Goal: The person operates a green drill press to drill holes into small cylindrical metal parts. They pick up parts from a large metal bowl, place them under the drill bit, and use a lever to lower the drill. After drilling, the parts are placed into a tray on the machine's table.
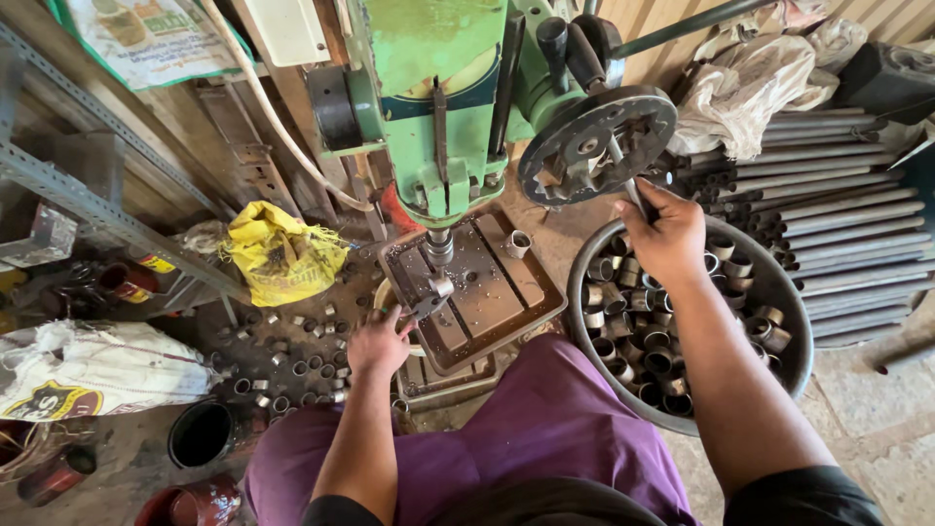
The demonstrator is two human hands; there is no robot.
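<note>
Two hands work at a green drill press (438, 107) seen from the head camera. Below its spindle, the left hand (378, 343) grips a small clamp tool (429, 304) whose end holds a short metal ring (443, 286) on the press table (506, 292), directly under the drill bit (438, 251); its fingers are closed around the tool handle. To the right of the press, the right hand (667, 239) reaches up with fingers wrapped tight on a feed lever (628, 180) of the round hub (596, 144). Doing this well probably means keeping the ring square and centred under the bit, holding the clamp firmly so the ring cannot spin, and pulling the lever with steady, even pressure. The left forearm runs up from the purple lap (545, 429), wrist low and fairly straight; the right arm stretches diagonally, crossing a round basin (794, 321) of similar rings right of the press. More rings (292, 368) lie scattered on the floor left of the press, near a yellow bag (282, 255).
</note>
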